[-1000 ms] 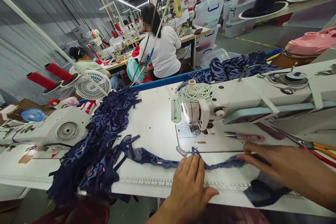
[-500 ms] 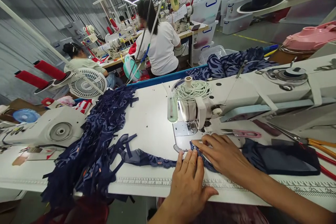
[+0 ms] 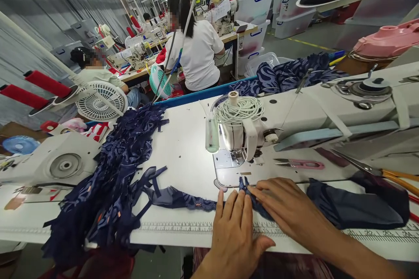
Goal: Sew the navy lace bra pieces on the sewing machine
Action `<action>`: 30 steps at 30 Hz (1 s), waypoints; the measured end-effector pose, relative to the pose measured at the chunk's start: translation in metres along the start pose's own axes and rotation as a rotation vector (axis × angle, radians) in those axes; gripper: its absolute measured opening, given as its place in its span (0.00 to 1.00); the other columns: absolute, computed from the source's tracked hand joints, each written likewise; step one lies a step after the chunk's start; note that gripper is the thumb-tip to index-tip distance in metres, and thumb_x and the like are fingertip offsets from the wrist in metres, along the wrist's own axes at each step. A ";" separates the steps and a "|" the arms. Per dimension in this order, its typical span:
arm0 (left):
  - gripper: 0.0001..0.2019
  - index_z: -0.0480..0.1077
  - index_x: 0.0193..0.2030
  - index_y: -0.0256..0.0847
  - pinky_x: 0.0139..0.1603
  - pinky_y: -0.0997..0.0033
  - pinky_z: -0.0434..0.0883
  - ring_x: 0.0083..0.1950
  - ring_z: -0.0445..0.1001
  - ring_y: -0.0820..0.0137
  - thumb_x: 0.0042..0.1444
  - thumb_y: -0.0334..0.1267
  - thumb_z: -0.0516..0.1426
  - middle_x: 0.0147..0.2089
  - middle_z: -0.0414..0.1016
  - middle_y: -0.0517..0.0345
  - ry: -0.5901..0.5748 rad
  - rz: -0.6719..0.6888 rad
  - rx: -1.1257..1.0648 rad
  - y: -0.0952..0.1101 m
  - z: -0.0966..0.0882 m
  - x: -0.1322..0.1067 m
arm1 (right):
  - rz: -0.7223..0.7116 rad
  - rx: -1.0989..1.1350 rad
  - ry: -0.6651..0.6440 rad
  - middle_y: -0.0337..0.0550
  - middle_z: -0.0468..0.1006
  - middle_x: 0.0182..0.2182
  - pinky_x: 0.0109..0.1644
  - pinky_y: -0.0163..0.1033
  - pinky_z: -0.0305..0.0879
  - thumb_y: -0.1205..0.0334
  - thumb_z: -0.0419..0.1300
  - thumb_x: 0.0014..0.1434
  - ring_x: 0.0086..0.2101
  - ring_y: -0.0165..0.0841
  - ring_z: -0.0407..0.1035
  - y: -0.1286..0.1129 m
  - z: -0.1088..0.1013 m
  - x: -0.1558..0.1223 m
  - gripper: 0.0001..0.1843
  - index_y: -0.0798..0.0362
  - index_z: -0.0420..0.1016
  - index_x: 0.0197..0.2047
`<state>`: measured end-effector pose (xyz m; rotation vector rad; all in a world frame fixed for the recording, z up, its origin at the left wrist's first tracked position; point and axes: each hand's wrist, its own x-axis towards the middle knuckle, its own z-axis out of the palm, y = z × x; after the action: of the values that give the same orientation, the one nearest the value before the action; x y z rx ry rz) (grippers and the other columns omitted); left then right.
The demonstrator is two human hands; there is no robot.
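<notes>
A narrow piece of navy lace-edged fabric point(image 3: 204, 204) lies along the front of the sewing machine bed, its patterned part running left. My left hand point(image 3: 234, 226) rests flat on it, fingers stretched forward and thumb out to the side. From the right, my right hand point(image 3: 284, 205) holds the fabric's raised end between closed fingers, close to the left fingertips. That end points toward the needle area of the sewing machine point(image 3: 237, 152), just short of the metal needle plate point(image 3: 225, 161). Part of the fabric is hidden beneath both hands.
Navy fabric strips point(image 3: 121, 161) are heaped at left. Pink-handled thread snips point(image 3: 303, 164) and orange-handled scissors point(image 3: 389, 174) lie right, near dark sheer fabric point(image 3: 356, 209). A printed ruler point(image 3: 176, 226) runs along the front edge. Co-workers point(image 3: 199, 52) sit beyond.
Both hands stay on the fabric; its end now stands slightly farther from the needle, nearer to me. My right hand has shifted a little to the right. The camera view has tilted slightly.
</notes>
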<state>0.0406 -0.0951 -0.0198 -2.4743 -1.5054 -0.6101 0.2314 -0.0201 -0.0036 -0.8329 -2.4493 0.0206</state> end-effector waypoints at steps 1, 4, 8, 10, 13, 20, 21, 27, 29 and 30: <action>0.34 0.64 0.66 0.29 0.74 0.49 0.54 0.68 0.63 0.55 0.65 0.58 0.53 0.66 0.69 0.48 0.000 0.000 -0.004 0.000 0.000 0.001 | -0.017 -0.005 0.016 0.49 0.75 0.44 0.50 0.44 0.62 0.74 0.48 0.66 0.44 0.37 0.68 -0.002 -0.001 -0.002 0.19 0.56 0.74 0.54; 0.32 0.66 0.64 0.34 0.72 0.49 0.56 0.64 0.67 0.55 0.64 0.59 0.53 0.64 0.72 0.51 -0.008 -0.017 -0.025 -0.002 -0.002 0.005 | -0.045 -0.045 0.049 0.50 0.76 0.43 0.51 0.45 0.61 0.74 0.49 0.67 0.45 0.39 0.68 -0.004 0.001 -0.010 0.17 0.58 0.75 0.52; 0.31 0.68 0.63 0.38 0.72 0.49 0.52 0.60 0.70 0.57 0.63 0.61 0.54 0.61 0.74 0.57 -0.019 -0.005 -0.077 -0.010 -0.006 0.013 | -0.022 -0.074 0.042 0.48 0.77 0.41 0.51 0.47 0.60 0.74 0.50 0.66 0.44 0.40 0.69 -0.002 0.006 -0.017 0.17 0.58 0.76 0.53; 0.31 0.68 0.63 0.37 0.73 0.48 0.49 0.60 0.69 0.57 0.63 0.60 0.55 0.61 0.74 0.56 -0.018 0.013 -0.084 -0.011 -0.006 0.016 | -0.014 -0.052 0.034 0.49 0.78 0.46 0.55 0.49 0.59 0.73 0.49 0.67 0.48 0.41 0.68 0.000 0.007 -0.019 0.17 0.58 0.75 0.53; 0.30 0.68 0.63 0.35 0.75 0.48 0.46 0.60 0.68 0.56 0.64 0.58 0.55 0.62 0.74 0.54 -0.016 0.022 -0.071 -0.011 -0.003 0.017 | -0.020 -0.013 0.010 0.50 0.76 0.53 0.61 0.51 0.54 0.72 0.47 0.69 0.54 0.42 0.67 0.003 0.008 -0.021 0.19 0.60 0.74 0.56; 0.32 0.68 0.63 0.34 0.75 0.46 0.47 0.60 0.69 0.56 0.64 0.59 0.54 0.62 0.74 0.50 0.003 0.011 -0.083 -0.009 0.003 0.014 | -0.006 -0.032 -0.002 0.49 0.77 0.53 0.62 0.52 0.53 0.68 0.47 0.69 0.53 0.42 0.67 0.008 0.013 -0.027 0.19 0.58 0.74 0.57; 0.31 0.68 0.63 0.34 0.75 0.46 0.47 0.60 0.69 0.55 0.64 0.58 0.54 0.62 0.74 0.50 0.004 0.013 -0.085 -0.009 0.003 0.014 | -0.009 -0.039 0.000 0.49 0.77 0.53 0.62 0.52 0.52 0.69 0.47 0.69 0.53 0.41 0.67 0.008 0.014 -0.029 0.20 0.58 0.73 0.57; 0.29 0.68 0.63 0.34 0.76 0.44 0.42 0.60 0.68 0.56 0.64 0.56 0.56 0.62 0.74 0.52 0.000 0.011 -0.091 -0.009 0.001 0.017 | -0.015 -0.053 -0.069 0.48 0.73 0.60 0.65 0.52 0.50 0.74 0.48 0.63 0.59 0.40 0.64 0.008 0.018 -0.033 0.26 0.58 0.68 0.63; 0.29 0.68 0.63 0.35 0.77 0.43 0.39 0.63 0.67 0.55 0.64 0.56 0.56 0.63 0.73 0.52 -0.007 0.026 -0.072 -0.010 0.001 0.018 | -0.008 -0.048 -0.084 0.48 0.73 0.60 0.66 0.53 0.50 0.75 0.49 0.61 0.59 0.40 0.64 0.008 0.019 -0.033 0.28 0.58 0.67 0.63; 0.29 0.69 0.63 0.35 0.77 0.42 0.37 0.64 0.65 0.54 0.64 0.56 0.55 0.63 0.72 0.52 -0.013 0.034 -0.060 -0.010 0.000 0.018 | -0.007 -0.047 -0.083 0.48 0.73 0.60 0.66 0.53 0.49 0.75 0.49 0.60 0.59 0.40 0.64 0.008 0.018 -0.032 0.28 0.58 0.68 0.63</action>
<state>0.0391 -0.0756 -0.0125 -2.5479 -1.4674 -0.6441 0.2480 -0.0286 -0.0366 -0.8604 -2.5395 -0.0051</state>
